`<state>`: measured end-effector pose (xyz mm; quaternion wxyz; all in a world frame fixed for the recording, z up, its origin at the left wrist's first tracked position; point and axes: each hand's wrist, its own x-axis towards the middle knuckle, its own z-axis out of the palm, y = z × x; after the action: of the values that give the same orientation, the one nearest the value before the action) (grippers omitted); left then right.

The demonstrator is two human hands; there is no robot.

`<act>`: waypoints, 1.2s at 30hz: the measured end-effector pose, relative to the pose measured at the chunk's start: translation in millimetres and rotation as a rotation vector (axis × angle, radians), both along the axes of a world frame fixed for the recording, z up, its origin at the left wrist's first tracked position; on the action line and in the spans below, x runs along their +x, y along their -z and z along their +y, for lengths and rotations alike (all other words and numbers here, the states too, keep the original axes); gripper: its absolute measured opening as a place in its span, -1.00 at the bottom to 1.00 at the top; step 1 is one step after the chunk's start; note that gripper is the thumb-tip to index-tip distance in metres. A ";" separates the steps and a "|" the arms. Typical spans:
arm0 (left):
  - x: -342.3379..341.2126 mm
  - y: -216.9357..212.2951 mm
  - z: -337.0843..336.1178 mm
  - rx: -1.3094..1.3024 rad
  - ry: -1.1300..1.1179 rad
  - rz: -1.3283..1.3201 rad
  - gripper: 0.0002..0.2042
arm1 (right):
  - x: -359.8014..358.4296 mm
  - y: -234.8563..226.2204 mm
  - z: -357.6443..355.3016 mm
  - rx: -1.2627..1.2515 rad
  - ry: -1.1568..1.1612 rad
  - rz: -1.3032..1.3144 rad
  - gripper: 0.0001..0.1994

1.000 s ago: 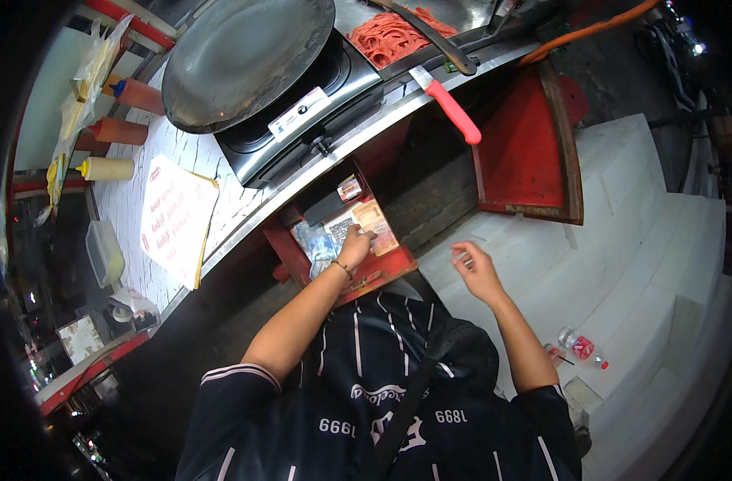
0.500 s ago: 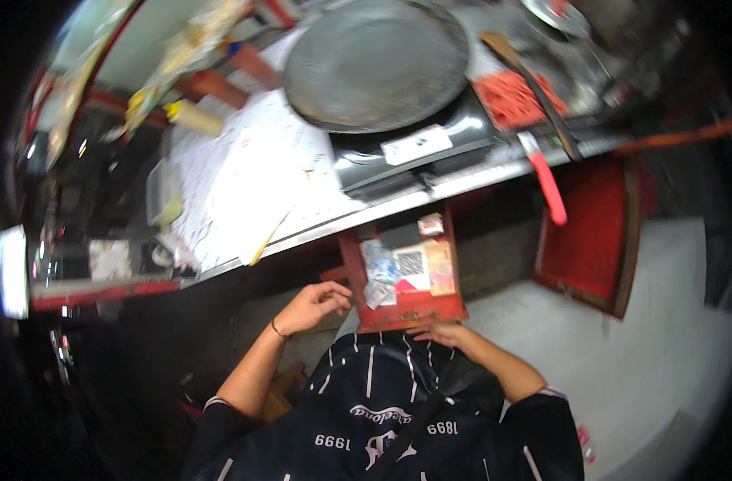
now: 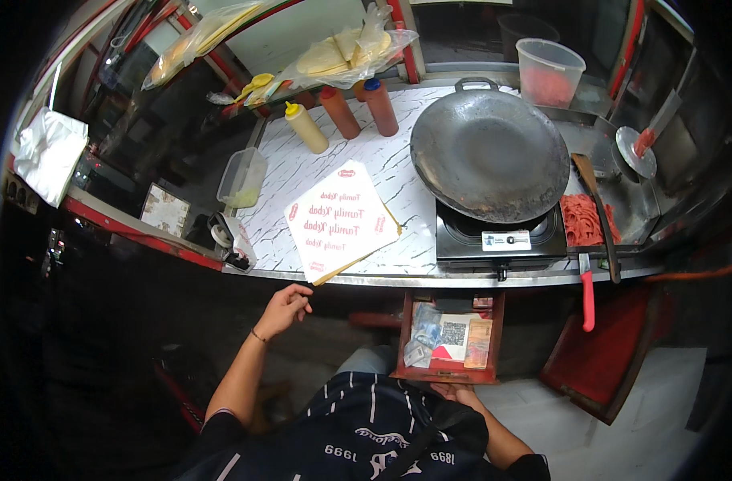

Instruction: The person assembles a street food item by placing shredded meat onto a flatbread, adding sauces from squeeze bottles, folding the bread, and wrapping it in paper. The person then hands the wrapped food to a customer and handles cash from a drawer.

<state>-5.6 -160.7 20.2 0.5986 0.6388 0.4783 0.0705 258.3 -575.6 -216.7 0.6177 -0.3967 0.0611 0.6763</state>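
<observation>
My left hand (image 3: 284, 310) hovers just off the counter's front edge, below a stack of white printed wrapping papers (image 3: 343, 220). Its fingers bend loosely, and nothing shows in them. My right hand (image 3: 457, 392) is at the lower front of a small red wooden drawer (image 3: 446, 377), close to my body. Its fingers look stretched along the drawer's underside, with the tips partly hidden. Pulled out from under the counter, the drawer contains bluish banknotes (image 3: 427, 327), orange-brown banknotes (image 3: 478, 341) and a white card with a square code (image 3: 454, 334).
A dark griddle pan (image 3: 494, 152) covers a black stove (image 3: 462, 240). Right of it are shredded reddish meat (image 3: 582, 220), a wooden spatula (image 3: 597, 204) and a red-handled knife (image 3: 587, 301) jutting past the edge. Sauce bottles (image 3: 340, 112) stand behind. A red cabinet door (image 3: 602, 357) hangs open.
The view has swung, so the counter and drawer sit farther right and lower. My left hand is nearer the counter edge. My right hand has dropped from the drawer's front edge to below it.
</observation>
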 end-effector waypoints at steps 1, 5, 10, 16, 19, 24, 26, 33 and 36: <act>4.4 5.9 10.1 0.051 0.017 -0.059 -0.77 | 3.2 -4.7 0.4 -0.018 0.006 -0.019 -0.53; 41.5 3.8 71.3 0.279 0.111 -0.012 -0.76 | 19.3 -43.3 19.4 -0.101 0.084 -0.028 -0.52; 99.4 7.6 165.4 0.730 0.230 0.002 -0.67 | 34.7 -48.0 64.2 -0.151 0.192 -0.099 -0.60; 146.3 35.9 255.9 0.726 0.418 0.533 -0.25 | 58.4 -37.9 128.1 -0.227 0.309 -0.187 -0.49; 144.3 52.9 265.7 0.700 0.558 0.557 -0.04 | 63.5 -50.5 167.0 -0.176 0.288 -0.315 -0.51; 168.8 27.6 250.8 0.609 0.596 0.505 0.06 | 111.6 24.2 151.3 -0.320 0.328 -0.302 -0.22; 167.9 27.8 256.1 0.588 0.576 0.576 0.13 | 120.5 34.7 170.1 -0.393 0.355 -0.296 -0.13; 138.3 24.0 245.9 0.609 0.518 0.321 -0.43 | 130.4 77.4 171.8 -0.208 0.320 -0.327 -0.25; 136.3 -10.9 226.1 0.712 0.571 0.191 -0.72 | 163.9 87.9 146.6 -0.183 0.318 -0.365 -0.29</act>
<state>130.6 65.4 31.1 0.2909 0.9142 0.2821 0.0035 422.2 -429.0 -304.6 0.6783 -0.5520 0.0712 0.4796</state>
